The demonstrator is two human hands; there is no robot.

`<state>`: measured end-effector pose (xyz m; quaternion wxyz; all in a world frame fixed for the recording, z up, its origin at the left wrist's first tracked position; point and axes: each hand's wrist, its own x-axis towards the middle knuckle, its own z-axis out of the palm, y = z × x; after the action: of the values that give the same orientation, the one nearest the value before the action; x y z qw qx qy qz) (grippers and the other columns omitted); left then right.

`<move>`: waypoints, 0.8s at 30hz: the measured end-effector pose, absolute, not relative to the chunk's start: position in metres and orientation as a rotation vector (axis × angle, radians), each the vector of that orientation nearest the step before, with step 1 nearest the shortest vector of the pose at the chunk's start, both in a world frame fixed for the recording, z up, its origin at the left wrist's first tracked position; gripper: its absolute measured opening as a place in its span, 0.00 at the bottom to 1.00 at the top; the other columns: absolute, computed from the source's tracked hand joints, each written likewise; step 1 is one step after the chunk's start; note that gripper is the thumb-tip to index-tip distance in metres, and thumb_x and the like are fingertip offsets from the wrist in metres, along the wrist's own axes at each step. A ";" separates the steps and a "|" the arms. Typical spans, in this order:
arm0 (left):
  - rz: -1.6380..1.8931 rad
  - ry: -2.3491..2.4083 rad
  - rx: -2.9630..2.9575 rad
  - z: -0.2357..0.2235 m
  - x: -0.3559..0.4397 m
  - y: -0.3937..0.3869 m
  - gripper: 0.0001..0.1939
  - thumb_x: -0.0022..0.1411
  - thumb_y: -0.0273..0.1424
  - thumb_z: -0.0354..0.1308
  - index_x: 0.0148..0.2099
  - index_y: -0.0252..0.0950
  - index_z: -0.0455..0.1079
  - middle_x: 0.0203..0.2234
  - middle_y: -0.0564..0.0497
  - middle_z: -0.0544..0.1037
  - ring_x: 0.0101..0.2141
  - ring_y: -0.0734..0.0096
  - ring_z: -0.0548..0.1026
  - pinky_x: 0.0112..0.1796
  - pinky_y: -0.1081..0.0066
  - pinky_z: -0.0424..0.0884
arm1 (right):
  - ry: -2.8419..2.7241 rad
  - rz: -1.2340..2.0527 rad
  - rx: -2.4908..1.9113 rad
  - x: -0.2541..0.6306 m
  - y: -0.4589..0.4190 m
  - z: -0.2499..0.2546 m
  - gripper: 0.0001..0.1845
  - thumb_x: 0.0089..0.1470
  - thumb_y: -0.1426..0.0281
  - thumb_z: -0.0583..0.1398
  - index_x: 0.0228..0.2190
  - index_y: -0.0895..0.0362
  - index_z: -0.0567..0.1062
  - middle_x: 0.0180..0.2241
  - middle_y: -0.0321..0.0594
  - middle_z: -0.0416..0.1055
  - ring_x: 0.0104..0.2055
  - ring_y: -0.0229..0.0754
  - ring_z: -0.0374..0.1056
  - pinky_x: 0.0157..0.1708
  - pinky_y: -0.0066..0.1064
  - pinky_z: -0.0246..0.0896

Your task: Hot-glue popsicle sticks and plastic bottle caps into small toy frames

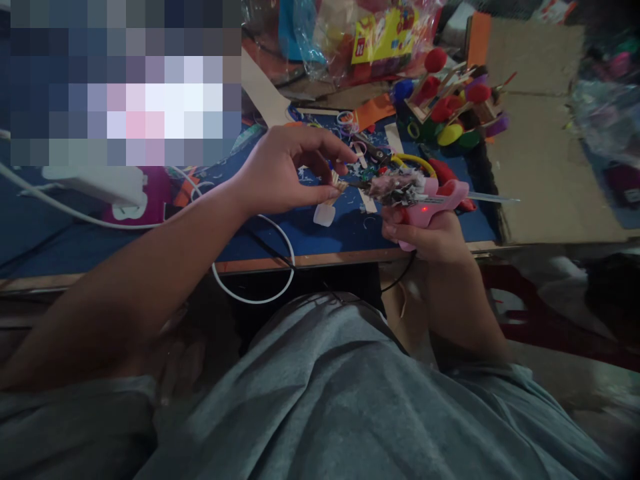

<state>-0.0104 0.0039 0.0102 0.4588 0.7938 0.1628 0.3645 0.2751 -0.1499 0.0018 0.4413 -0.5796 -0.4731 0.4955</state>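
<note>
My right hand (440, 235) is wrapped round the handle of a pink hot glue gun (423, 212), whose small red light is lit. A clear glue stick (500, 198) juts from its back end, and the front is crusted with grey, messy glue. Its dark nozzle points left, touching or very close to a small pale wooden piece (341, 184). That piece sits between the thumb and a finger of my left hand (285, 167), the other fingers raised and curved. Just below lies or hangs a small whitish square piece (325, 215); whether it joins the wooden piece I cannot tell.
Yellow-handled scissors (415, 160), pale sticks and scraps litter the blue table (320, 245). Behind stand colourful caps on wooden pieces (445, 107) and clear plastic packaging (330, 33). Cardboard (545, 147) lies right. A white plug (100, 187) and looping white cable (253, 301) are left.
</note>
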 end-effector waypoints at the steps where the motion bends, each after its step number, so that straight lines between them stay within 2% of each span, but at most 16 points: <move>1: 0.891 0.414 1.954 0.010 -0.010 0.004 0.26 0.57 0.46 0.86 0.56 0.47 0.89 0.46 0.45 0.92 0.42 0.56 0.90 0.47 0.56 0.90 | -1.178 1.229 -1.437 0.275 -0.150 0.002 0.31 0.37 0.49 0.88 0.26 0.50 0.79 0.30 0.36 0.72 0.28 0.38 0.62 0.26 0.35 0.55; 6: 0.900 0.391 1.950 0.010 -0.010 0.005 0.24 0.57 0.43 0.85 0.56 0.50 0.90 0.46 0.46 0.92 0.40 0.56 0.90 0.45 0.52 0.91 | -1.163 1.231 -1.446 0.274 -0.150 0.004 0.30 0.36 0.52 0.88 0.26 0.50 0.79 0.31 0.36 0.74 0.28 0.38 0.63 0.25 0.35 0.56; 11: 0.894 0.342 1.961 0.007 -0.011 0.009 0.25 0.59 0.41 0.85 0.58 0.50 0.89 0.46 0.48 0.92 0.39 0.61 0.88 0.45 0.55 0.91 | -1.135 1.204 -1.484 0.272 -0.150 0.005 0.28 0.35 0.55 0.87 0.27 0.51 0.79 0.31 0.37 0.75 0.29 0.39 0.65 0.25 0.34 0.58; 18: 0.926 0.334 1.966 0.002 -0.010 0.012 0.29 0.57 0.46 0.88 0.59 0.47 0.89 0.46 0.46 0.92 0.39 0.61 0.87 0.43 0.56 0.91 | -1.144 1.225 -1.471 0.274 -0.150 0.004 0.28 0.35 0.56 0.88 0.28 0.51 0.80 0.32 0.36 0.76 0.30 0.39 0.66 0.25 0.34 0.59; 24: 0.911 0.347 1.974 0.007 -0.011 0.008 0.26 0.60 0.44 0.86 0.58 0.47 0.89 0.46 0.46 0.92 0.40 0.59 0.88 0.44 0.56 0.90 | -1.135 1.200 -1.469 0.278 -0.151 -0.004 0.28 0.37 0.55 0.87 0.30 0.52 0.80 0.34 0.36 0.77 0.30 0.39 0.67 0.25 0.33 0.59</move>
<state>-0.0111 0.0079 0.0072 0.4528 0.7994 0.1406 0.3688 0.2784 -0.1511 -0.0043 0.4487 -0.5938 -0.4589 0.4852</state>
